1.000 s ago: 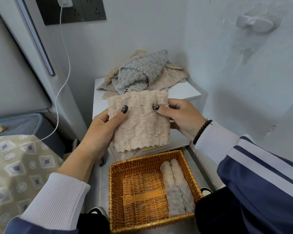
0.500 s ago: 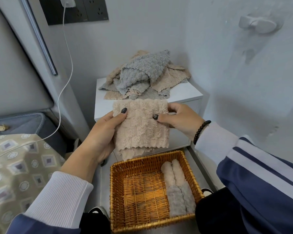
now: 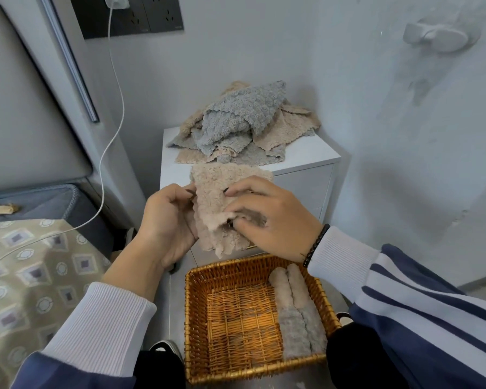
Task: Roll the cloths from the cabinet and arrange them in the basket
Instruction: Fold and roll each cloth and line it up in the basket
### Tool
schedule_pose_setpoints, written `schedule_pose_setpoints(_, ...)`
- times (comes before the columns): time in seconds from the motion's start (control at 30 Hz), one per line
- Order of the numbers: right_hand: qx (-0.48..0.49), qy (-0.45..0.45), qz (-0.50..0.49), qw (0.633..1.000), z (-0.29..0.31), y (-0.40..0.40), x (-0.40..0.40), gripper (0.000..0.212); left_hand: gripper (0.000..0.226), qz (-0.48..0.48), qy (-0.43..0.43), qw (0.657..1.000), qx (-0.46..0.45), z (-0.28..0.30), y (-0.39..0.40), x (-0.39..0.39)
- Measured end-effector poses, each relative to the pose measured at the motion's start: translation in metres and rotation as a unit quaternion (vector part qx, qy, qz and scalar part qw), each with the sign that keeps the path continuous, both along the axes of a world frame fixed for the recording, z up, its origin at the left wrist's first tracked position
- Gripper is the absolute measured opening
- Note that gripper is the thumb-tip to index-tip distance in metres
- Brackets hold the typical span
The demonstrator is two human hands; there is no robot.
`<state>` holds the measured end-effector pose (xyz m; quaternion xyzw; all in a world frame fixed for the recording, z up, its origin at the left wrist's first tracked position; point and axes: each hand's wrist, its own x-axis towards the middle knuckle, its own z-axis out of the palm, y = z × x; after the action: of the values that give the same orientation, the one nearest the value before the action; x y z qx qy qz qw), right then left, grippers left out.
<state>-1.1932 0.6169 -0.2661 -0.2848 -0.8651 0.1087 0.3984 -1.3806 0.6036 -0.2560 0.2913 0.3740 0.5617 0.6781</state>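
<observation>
Folding the beige cloth above the basket

We held the beige cloth (image 3: 222, 203) above the basket (image 3: 197, 327), just in front of the cabinet (image 3: 306, 167): our left hand (image 3: 166, 220) pinched its left edge, and our right hand (image 3: 270, 217), fingers curled, had drawn the right edge across where a moment earlier it hung flat between us. We judged rolling had begun. Four rolls (image 3: 295, 310) lay along the basket's right side; the pile (image 3: 244, 124) beyond it waited.
</observation>
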Motion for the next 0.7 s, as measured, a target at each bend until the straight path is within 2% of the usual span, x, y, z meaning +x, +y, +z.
schedule_pose_setpoints(0.1,-0.058,0.065,-0.022,0.996,0.004,0.002,0.003,0.014,0.05,-0.032,0.01,0.999,0.007,-0.002,0.0,0.001)
schedule_pose_setpoints(0.17,-0.084,0.079,-0.022,0.993,0.006,0.003,0.005,0.018,0.04,-0.017,0.056,0.998,0.003,-0.003,0.0,0.003)
schedule_pose_setpoints(0.27,-0.086,0.092,0.004,0.992,0.007,0.002,0.007,0.026,0.041,0.007,0.133,0.991,0.011,-0.003,0.001,0.003)
schedule_pose_setpoints(0.4,-0.034,0.075,0.044,0.996,0.003,-0.002,0.006,0.03,0.044,0.041,0.14,0.989,-0.008,-0.001,0.0,0.003)
schedule_pose_setpoints(0.5,0.018,0.051,0.056,0.997,0.001,-0.003,0.007,0.026,0.025,0.054,0.14,0.988,-0.036,0.0,0.001,0.003)
schedule_pose_setpoints(0.63,0.096,-0.011,0.054,0.994,-0.003,-0.005,0.005,0.019,0.028,0.054,0.144,0.987,-0.052,0.001,0.002,0.004)
schedule_pose_setpoints(0.7,0.104,-0.03,0.032,0.994,-0.005,-0.008,0.003,0.024,0.029,0.054,0.142,0.987,-0.053,0.0,0.002,0.006)
